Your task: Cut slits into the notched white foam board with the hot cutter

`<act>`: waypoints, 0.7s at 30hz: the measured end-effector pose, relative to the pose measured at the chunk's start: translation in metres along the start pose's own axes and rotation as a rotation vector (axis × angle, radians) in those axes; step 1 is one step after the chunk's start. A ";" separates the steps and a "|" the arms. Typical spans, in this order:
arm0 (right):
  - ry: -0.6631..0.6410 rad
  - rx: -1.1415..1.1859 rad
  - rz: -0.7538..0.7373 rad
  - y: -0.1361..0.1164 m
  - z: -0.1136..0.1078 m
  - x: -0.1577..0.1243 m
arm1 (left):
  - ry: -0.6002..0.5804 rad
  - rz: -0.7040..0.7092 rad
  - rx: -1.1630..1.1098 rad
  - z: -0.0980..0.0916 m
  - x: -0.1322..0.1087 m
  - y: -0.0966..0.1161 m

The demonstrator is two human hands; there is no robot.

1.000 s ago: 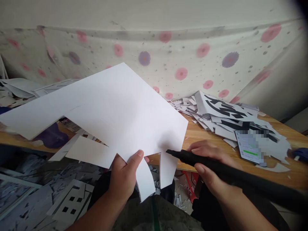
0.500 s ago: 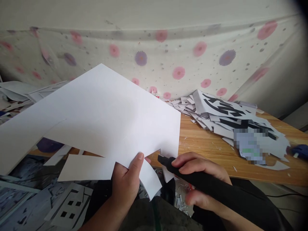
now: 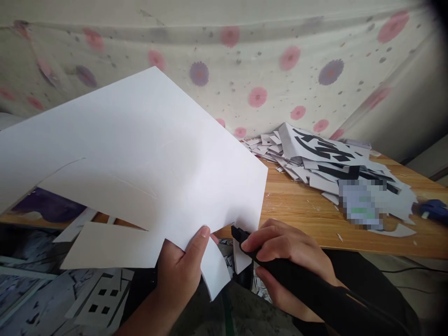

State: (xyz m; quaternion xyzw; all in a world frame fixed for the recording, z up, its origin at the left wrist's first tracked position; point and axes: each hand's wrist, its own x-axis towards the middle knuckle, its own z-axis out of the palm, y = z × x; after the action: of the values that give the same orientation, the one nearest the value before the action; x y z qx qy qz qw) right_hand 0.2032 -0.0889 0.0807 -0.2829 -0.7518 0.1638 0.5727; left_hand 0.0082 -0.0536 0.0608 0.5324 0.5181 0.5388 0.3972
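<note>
My left hand (image 3: 185,261) grips the lower edge of a large white board (image 3: 196,154), thumb on top and fingers mostly hidden beneath. The board has angular notches along its near side, and a curved strip (image 3: 216,268) hangs down beside my thumb. My right hand (image 3: 290,256) is wrapped around a thick black hand-held cutter (image 3: 269,261). The cutter's narrow tip is at a notch in the board's edge, right of my left thumb. Whether the blade touches the board is hard to make out. Faint curved lines mark the board's surface.
White offcuts (image 3: 297,170) and a sheet with black shapes (image 3: 320,144) are heaped on the wooden table (image 3: 301,219). A pixelated phone-like object (image 3: 359,203) lies there, with a blue object (image 3: 434,210) at far right. A flowered sheet (image 3: 259,70) hangs behind. Below left are cut pieces (image 3: 101,298).
The board's far side has tilted up and its left part has shifted. My right hand has closed more tightly around the cutter, its thumb coming up against the tool. My left hand keeps its grip.
</note>
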 end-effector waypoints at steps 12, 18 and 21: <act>0.056 -0.012 0.132 -0.006 0.001 -0.003 | -0.018 0.002 0.000 -0.003 0.000 -0.005; 0.043 -0.032 0.145 -0.009 -0.002 -0.003 | -0.025 -0.001 -0.009 -0.001 0.001 -0.008; 0.025 -0.009 0.151 -0.009 -0.005 -0.002 | -0.061 -0.005 0.045 0.000 0.001 0.001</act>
State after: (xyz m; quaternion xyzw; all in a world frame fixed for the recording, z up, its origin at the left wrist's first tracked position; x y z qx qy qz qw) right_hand 0.2060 -0.0974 0.0862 -0.3435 -0.7218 0.1995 0.5667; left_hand 0.0083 -0.0531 0.0623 0.5560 0.5190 0.5098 0.4020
